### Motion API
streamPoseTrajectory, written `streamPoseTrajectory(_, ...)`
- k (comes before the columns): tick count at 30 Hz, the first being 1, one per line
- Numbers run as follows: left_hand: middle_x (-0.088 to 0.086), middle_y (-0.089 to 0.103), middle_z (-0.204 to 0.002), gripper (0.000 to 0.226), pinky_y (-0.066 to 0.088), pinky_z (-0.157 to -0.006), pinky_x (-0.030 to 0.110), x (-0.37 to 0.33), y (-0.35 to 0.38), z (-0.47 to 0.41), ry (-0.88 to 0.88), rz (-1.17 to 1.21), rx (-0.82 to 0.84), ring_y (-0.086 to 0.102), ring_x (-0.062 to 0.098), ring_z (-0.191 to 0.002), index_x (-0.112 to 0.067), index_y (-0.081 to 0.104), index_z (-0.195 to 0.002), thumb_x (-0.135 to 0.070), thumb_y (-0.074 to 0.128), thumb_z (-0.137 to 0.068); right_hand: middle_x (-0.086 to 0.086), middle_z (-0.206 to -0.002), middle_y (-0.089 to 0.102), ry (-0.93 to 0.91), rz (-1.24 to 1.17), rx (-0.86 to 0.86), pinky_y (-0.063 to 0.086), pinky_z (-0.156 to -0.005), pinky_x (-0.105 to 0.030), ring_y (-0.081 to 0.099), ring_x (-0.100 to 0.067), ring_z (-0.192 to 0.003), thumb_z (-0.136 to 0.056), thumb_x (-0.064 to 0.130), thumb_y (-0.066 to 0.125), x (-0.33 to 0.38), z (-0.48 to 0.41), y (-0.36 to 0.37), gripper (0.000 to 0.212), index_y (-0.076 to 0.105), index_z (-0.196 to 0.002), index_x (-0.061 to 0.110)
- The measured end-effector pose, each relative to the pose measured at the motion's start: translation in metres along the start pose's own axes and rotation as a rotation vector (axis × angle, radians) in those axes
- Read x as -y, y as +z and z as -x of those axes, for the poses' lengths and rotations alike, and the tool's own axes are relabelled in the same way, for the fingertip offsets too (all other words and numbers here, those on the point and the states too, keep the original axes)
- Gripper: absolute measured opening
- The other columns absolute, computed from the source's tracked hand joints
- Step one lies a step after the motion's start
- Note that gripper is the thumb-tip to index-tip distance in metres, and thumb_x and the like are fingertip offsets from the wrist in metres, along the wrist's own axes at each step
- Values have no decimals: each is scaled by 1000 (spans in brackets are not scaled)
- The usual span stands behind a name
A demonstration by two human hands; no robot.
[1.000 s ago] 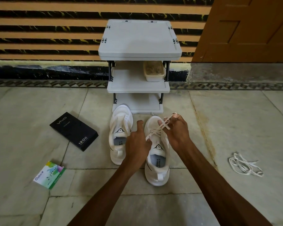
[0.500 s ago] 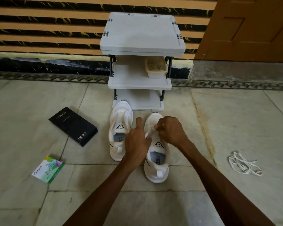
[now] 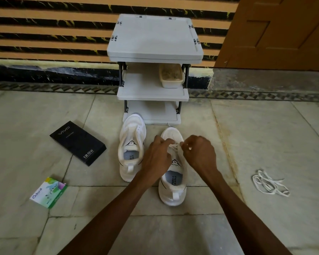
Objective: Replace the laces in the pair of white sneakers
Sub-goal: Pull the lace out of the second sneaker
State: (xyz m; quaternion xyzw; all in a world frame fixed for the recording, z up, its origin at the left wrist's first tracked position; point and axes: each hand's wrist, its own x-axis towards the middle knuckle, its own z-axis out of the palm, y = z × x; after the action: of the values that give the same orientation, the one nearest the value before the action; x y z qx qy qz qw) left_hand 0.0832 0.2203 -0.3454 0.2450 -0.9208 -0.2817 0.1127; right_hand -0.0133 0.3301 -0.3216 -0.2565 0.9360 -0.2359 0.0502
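Two white sneakers stand side by side on the stone floor (image 3: pixel 265 129) in the middle of the frame, toes pointing towards a grey plastic rack (image 3: pixel 155 37) against the striped wall. The nearer sneaker (image 3: pixel 173 190), right of centre and lower in the frame, is the one being handled. Both forearms reach up from the bottom edge and meet over its tongue. The left hand (image 3: pixel 157 155) has its fingers curled and its thumb and fingertips pinched on a pale lace (image 3: pixel 174 147). The right hand (image 3: pixel 199 153) is curled the same way and pinches the lace from the opposite side, the two hands nearly touching. The lace crosses between them just above the eyelets, though the view is too soft there to say which holes it passes through. The other sneaker (image 3: pixel 131 150), just to the left and a little higher, shows no lace in its eyelets.

At the right of the frame, well apart from the shoes, a loose bundle of white laces (image 3: pixel 269 183) lies on the floor. To the left lie a black box (image 3: pixel 77 142) and, lower down, a green and white packet (image 3: pixel 48 192). A cream tub (image 3: pixel 171 75) sits on the rack's middle shelf, and a brown door (image 3: pixel 274 30) fills the upper right.
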Motion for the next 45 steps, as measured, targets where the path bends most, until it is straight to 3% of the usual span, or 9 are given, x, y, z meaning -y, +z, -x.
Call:
streamPoseTrajectory(5,0,48,-122,25,41,-76,27,0,4,-23,43,-208,63,50,20,-105,-31,70,-111,-21,62,-90,-4,-60,61,-45,67,108,31,-44,-21,53,-16,-51,-90,34,60,-8,19,6,32,69,-71,10)
streamPoseTrajectory(9,1,53,-120,23,41,-88,32,-1,11,-30,128,-119,211,44,22,-113,-23,70,-106,-11,63,-87,-11,-57,66,291,-461,153,55,-59,-32,62,-21,-50,-88,17,61,-26,23,9,26,70,-70,0)
streamPoseTrajectory(16,-3,52,-59,13,39,-57,22,-8,-21,-44,-620,1376,116,47,11,-56,-13,67,-73,-15,68,-86,-15,-60,67,355,-535,155,53,-54,-28,61,-20,-47,-87,15,60,-30,27,18,23,70,-70,2)
streamPoseTrajectory(22,-1,65,-92,21,42,-74,28,-11,-27,-48,-6,-128,400,60,18,-87,-24,74,-78,-39,65,-89,-17,-59,64,218,-405,114,56,-60,-39,64,-32,-57,-86,18,57,-20,27,23,29,62,-63,3)
streamPoseTrajectory(28,2,70,-108,29,48,-96,28,-20,-37,-50,-288,1415,67,65,16,-106,-22,74,-89,-12,49,-100,-21,-58,60,191,-399,86,55,-60,-43,61,-36,-56,-84,14,55,-20,28,25,27,57,-62,-2)
streamPoseTrajectory(35,10,59,-113,26,45,-85,31,-12,-14,-37,-15,-247,281,58,27,-104,-11,74,-100,-33,68,-87,-19,-60,65,215,-419,107,57,-61,-42,65,-33,-56,-87,20,59,-21,27,25,29,65,-65,2)
streamPoseTrajectory(37,7,58,-106,11,44,-85,33,-14,-14,-39,1,-22,200,56,23,-101,-12,75,-88,-21,67,-88,-22,-61,64,217,-409,101,57,-60,-42,64,-35,-58,-86,18,58,-21,27,25,29,64,-66,-1)
streamPoseTrajectory(42,8,60,-83,25,48,-86,35,-10,-47,-51,-499,1636,15,62,20,-75,-10,52,-79,6,40,-95,-25,-60,61,213,-404,95,55,-59,-42,62,-38,-57,-85,15,56,-20,27,25,29,59,-64,-5)
streamPoseTrajectory(45,6,55,-75,24,44,-60,25,-4,-46,-47,-364,1037,137,53,12,-56,-12,55,-80,-6,43,-99,-25,-60,61,212,-395,85,54,-59,-42,62,-38,-58,-83,14,55,-20,27,26,28,56,-62,-4)
